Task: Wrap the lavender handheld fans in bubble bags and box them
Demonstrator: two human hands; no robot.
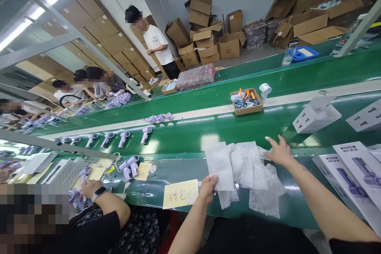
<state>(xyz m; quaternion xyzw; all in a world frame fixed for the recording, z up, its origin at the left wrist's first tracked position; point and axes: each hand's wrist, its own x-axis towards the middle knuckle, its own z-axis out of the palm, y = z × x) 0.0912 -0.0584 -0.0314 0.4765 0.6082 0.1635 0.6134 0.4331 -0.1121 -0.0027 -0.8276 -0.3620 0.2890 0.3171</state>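
Note:
My left hand (208, 187) pinches the lower corner of a white bubble wrap bag (219, 162), thumb on top. Beside it, more translucent bubble wrap bags (250, 164) lie in an overlapping pile at the front edge of the green bench. My right hand (279, 151) is at the pile's right side, its fingers spread; a fingertip is close to the end of one bag, and I cannot tell if they touch. Left of my left hand lies a yellow paper (180, 193) with handwriting.
Printed white boxes (354, 174) stand at the right, an opened white box (316, 115) behind them. A cardboard tray (248, 107) holds tools. Small lilac handheld fans (124, 139) line the green belt (184, 135). At left, a co-worker's hand (91, 188) is near another fan.

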